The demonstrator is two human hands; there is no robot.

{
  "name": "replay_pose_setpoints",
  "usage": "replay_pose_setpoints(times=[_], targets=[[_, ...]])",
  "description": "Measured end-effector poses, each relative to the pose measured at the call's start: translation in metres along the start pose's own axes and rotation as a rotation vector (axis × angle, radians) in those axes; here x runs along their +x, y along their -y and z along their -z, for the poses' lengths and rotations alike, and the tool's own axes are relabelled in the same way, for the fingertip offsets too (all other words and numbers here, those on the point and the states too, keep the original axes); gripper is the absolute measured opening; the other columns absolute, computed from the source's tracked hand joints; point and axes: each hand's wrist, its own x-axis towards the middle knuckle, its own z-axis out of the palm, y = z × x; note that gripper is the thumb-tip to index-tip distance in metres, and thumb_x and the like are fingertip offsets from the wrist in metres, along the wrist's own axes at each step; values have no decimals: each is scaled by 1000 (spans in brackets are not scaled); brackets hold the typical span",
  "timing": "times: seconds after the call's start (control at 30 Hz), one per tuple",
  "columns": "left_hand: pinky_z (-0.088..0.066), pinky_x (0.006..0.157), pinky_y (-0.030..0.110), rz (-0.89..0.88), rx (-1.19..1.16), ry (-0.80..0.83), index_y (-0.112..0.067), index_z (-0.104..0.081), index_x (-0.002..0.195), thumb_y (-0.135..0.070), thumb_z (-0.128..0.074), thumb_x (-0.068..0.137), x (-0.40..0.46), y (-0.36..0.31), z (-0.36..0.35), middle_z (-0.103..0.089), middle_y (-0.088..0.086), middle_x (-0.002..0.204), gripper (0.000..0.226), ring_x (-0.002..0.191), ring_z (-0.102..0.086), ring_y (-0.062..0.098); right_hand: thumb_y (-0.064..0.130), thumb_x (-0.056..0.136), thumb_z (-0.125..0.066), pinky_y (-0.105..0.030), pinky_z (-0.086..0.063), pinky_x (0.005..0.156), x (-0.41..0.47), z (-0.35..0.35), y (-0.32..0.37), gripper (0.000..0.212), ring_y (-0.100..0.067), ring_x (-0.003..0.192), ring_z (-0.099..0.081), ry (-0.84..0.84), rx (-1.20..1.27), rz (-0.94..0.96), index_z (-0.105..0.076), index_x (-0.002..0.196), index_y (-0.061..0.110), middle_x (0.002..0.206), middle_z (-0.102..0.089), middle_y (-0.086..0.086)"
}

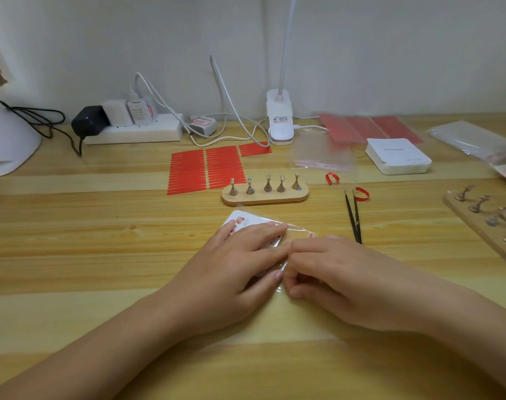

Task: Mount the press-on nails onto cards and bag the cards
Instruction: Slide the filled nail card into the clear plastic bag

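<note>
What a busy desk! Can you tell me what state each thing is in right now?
Card: inside the clear bag, flat on the table.
Bag: mouth end under the right hand.
Left hand: fingers flat, pressing the bag.
Right hand: fingers curled on the bag's edge.
Tweezers: lying unused.
Stand: five holders upright.
Spare bag: lying flat.

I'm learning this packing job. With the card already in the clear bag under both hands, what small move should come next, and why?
Probably fold the bag's open flap over and press it shut. The card sits inside the clear bag, the left hand lies flat on it holding it down, and the right hand pinches the bag's edge near the red strip, seemingly its seal.
</note>
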Motion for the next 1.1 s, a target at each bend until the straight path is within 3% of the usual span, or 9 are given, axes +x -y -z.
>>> replay_pose_setpoints(times=[0.2,0.47,0.63,0.7,0.8,0.87,0.93,1.0,1.1], targets=[[11,109,17,-10,9,10,-54,-16,136,-55,-11,83,0,0,0,-16,-26,149,53,133,-1,-16,32,91,-42,-12,-27,80,-3,2,-3,15,8,78,-31,36,-20,14,-55,86,26,81,-36,26],[12,106,13,-39,6,-26,-40,-39,136,-52,-16,86,-1,1,0,-23,-25,147,56,132,-7,-14,29,90,-41,-12,-33,71,-15,32,-14,17,7,75,-43,88,103,-58,-39,75,38,76,-43,24],[9,106,15,-61,-10,-53,-36,-44,134,-48,-21,88,-2,1,0,-28,-22,146,53,133,-11,-12,24,96,-46,-12,-36,64,-28,58,-40,24,1,65,-42,-126,316,-252,-49,73,22,67,-48,17],[7,106,17,-69,-13,-64,-35,-44,135,-47,-22,89,-2,1,-1,-30,-20,146,52,133,-13,-11,27,87,-45,-12,-35,61,-31,62,-49,19,0,61,-42,-234,408,-341,-51,73,16,65,-47,10],[7,106,17,-83,-14,-73,-35,-44,134,-46,-22,89,-2,1,-1,-31,-19,146,51,133,-15,-9,26,93,-41,-16,-39,68,-32,61,-64,23,-9,67,-50,-485,435,-475,-51,74,17,64,-58,7],[6,107,18,-97,-21,-85,-34,-45,134,-45,-23,90,-3,2,-2,-32,-18,146,50,134,-16,-8,19,98,-41,-6,-38,58,-32,62,-72,24,2,60,-54,-718,455,-545,-50,76,22,60,-62,19],[1,108,25,-117,-29,-106,-32,-47,133,-41,-26,91,-3,1,-1,-36,-16,145,47,134,-19,-6,20,98,-44,-2,-40,59,-32,65,-75,21,11,63,-57,-872,417,-556,-50,79,27,62,-63,26],[-2,107,33,-145,-24,-130,-29,-50,131,-37,-29,92,-4,1,-1,-41,-13,142,45,133,-25,-2,20,96,-49,-3,-42,69,-32,66,-74,18,13,72,-60,-905,381,-533,-51,80,28,68,-66,26],[-2,106,36,-176,-13,-141,-28,-52,130,-33,-29,93,-5,0,0,-43,-16,140,43,133,-26,-1,15,95,-53,-8,-49,70,-26,64,-70,18,7,76,-65,-906,402,-519,-53,80,25,75,-69,11]])
